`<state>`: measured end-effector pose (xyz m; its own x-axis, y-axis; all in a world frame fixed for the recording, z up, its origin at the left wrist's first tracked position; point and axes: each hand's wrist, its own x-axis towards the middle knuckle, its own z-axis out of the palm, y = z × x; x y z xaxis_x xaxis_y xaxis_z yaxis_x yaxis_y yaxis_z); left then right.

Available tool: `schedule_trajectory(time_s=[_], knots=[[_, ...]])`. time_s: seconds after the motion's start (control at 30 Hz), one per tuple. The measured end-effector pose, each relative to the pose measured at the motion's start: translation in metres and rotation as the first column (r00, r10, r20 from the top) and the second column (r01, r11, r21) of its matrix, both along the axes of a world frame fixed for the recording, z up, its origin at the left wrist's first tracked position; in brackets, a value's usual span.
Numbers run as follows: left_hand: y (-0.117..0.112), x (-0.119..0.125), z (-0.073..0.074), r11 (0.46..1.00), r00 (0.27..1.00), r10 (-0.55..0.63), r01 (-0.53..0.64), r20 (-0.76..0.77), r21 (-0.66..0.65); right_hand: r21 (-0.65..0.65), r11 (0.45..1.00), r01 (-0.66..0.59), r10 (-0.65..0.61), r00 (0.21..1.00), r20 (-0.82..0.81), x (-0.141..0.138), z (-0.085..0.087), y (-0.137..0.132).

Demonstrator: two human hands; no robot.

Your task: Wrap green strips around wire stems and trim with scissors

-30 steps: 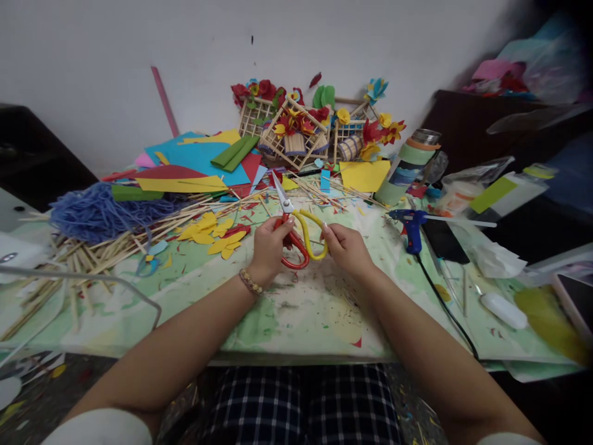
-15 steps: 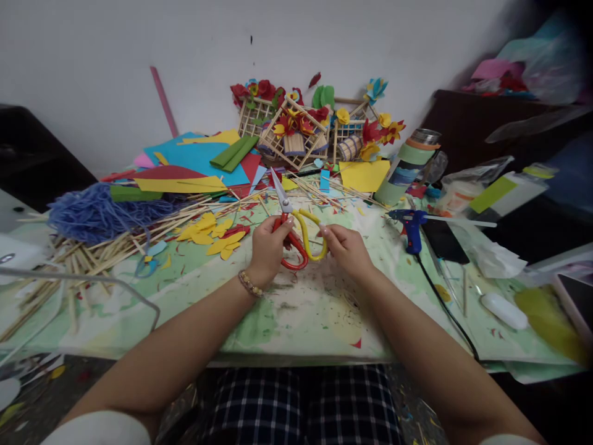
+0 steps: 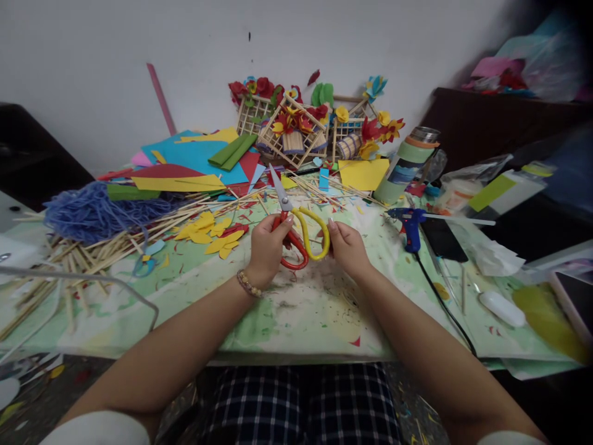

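Both hands hold one pair of scissors [image 3: 296, 232] above the middle of the paint-stained table [image 3: 301, 315]. My left hand [image 3: 266, 250] is closed round the red handle loop, a bead bracelet on its wrist. My right hand [image 3: 347, 247] grips the yellow handle loop with its fingers curled. The steel blades [image 3: 278, 187] are closed and point up and away to the left. Yellow and red paper cut-outs [image 3: 213, 235] lie just left of my left hand.
Bamboo sticks [image 3: 106, 247] and blue yarn [image 3: 92, 210] fill the left side. Coloured paper sheets [image 3: 194, 164] and stick frames with paper flowers [image 3: 306, 127] stand at the back. A blue glue gun [image 3: 410, 225], tape rolls [image 3: 407, 164] and plastic bags [image 3: 491, 191] are on the right.
The yellow handle has tilted a little upward in my right hand. Otherwise the hands and scissors stay in the same place.
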<state>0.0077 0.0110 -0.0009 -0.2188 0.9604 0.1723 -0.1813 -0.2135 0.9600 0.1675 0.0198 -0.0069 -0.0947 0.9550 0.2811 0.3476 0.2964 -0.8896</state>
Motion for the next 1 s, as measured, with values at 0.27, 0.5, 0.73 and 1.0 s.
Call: schedule_trajectory(time_s=[0.27, 0.5, 0.73, 1.0], knots=[[0.0025, -0.0016, -0.0024, 1.000, 0.999, 0.003, -0.003, 0.035, -0.007, -0.019, 0.996, -0.083, 0.081, 0.995, -0.054, 0.0002, -0.0013, 0.0013], [0.0004, -0.0016, -0.0013, 0.999, 0.997, -0.033, 0.033, 0.073, 0.001, -0.038, 0.996, -0.075, 0.068, 0.986, -0.149, 0.0004, 0.0001, -0.0003], [0.0038, -0.0023, 0.0018, 0.983, 0.947, -0.023, 0.080, 0.321, -0.165, -0.146, 0.901, -0.409, 0.278, 0.802, -0.529, -0.0032, 0.0038, 0.0008], [0.0097, -0.0047, 0.0017, 0.960, 0.921, 0.013, 0.098, 0.390, -0.262, -0.189, 0.845, -0.501, 0.436, 0.848, -0.301, -0.0040, 0.0047, -0.0054]])
